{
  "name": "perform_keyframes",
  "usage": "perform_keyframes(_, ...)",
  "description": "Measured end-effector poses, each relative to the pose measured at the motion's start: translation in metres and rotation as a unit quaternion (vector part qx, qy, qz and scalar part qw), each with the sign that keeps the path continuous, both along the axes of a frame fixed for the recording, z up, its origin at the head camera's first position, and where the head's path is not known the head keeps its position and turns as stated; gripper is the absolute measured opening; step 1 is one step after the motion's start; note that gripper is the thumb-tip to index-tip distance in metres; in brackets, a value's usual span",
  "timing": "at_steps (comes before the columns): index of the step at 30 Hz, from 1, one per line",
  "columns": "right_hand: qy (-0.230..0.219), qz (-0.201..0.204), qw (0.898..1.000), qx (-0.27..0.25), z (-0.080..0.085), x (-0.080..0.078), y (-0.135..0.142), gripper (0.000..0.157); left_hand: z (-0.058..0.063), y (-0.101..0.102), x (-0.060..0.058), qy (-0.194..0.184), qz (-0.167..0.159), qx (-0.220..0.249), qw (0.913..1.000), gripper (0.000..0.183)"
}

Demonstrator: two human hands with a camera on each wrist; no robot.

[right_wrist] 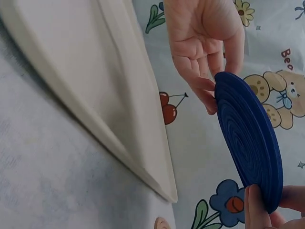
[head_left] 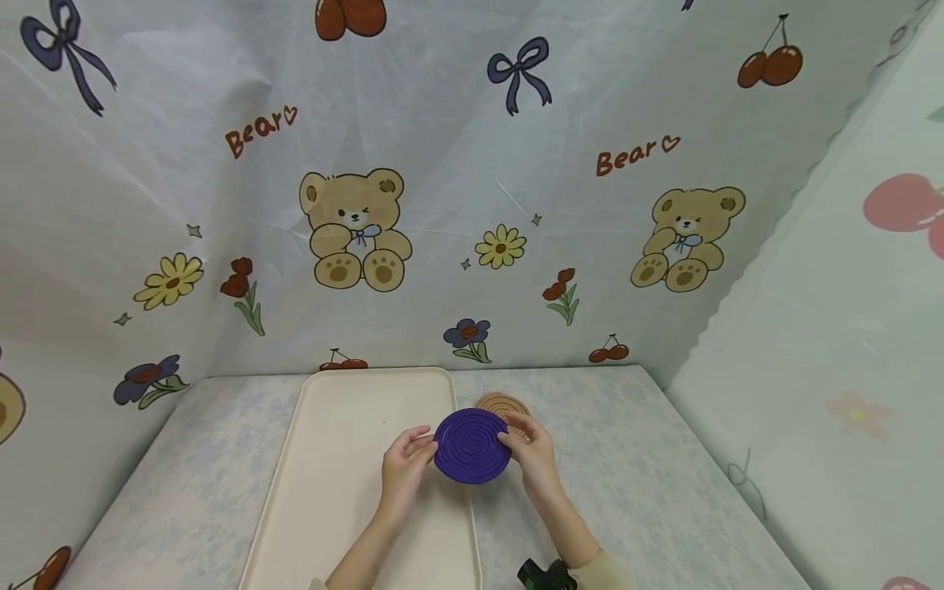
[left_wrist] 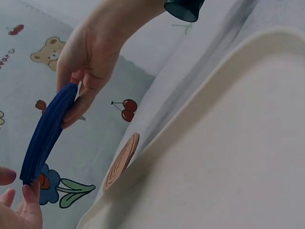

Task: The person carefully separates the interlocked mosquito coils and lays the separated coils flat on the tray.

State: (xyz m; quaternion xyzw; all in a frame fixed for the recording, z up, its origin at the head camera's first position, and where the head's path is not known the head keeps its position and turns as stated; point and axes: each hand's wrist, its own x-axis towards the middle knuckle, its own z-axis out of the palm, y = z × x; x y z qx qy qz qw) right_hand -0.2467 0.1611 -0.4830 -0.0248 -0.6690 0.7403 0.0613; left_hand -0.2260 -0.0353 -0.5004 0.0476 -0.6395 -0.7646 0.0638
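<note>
Head cam: L hand (head_left: 406, 464) & R hand (head_left: 534, 452) pinch blue disc (head_left: 472, 447) abv R rim of cream tray (head_left: 335, 479).

Head view: from high at near end of table (head_left: 634, 483), facing forward and down, farthest off; takes in tray (head_left: 347, 475), left hand (head_left: 406, 463), right hand (head_left: 534, 455), patterned cloth (head_left: 442, 123) beyond. Left wrist view: low and close over tray, frame tipped, facing across to right hand. Right wrist view: close too, frame tipped, facing across to left hand, tray at upper left. All 3 share blue disc (head_left: 472, 447); 2 wrist views catch it at slant, patterned cloth behind.
</note>
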Motion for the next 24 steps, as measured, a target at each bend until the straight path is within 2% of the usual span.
perform_keyframes(7, -0.011, 0.017, 0.999, -0.027, 0.010, -0.006, -0.024, 0.043, 0.009, -0.022, -0.006, -0.009, 0.022, -0.001, 0.9997, 0.036)
perform_keyframes(11, -0.009, 0.043, 0.998, -0.042, 0.015, -0.009, -0.037, 0.045, 0.013, -0.036, -0.010, -0.015, 0.035, -0.011, 0.9992, 0.036)
perform_keyframes(19, -0.010, 0.067, 0.995, -0.068, 0.024, -0.016, -0.060, 0.043, 0.027, -0.059, -0.013, -0.035, 0.028, -0.007, 0.9990, 0.038)
perform_keyframes(24, -0.006, 0.082, 0.994, -0.076, 0.031, -0.018, -0.073, 0.044, 0.034, -0.073, -0.012, -0.041, 0.039, -0.005, 0.9984, 0.037)
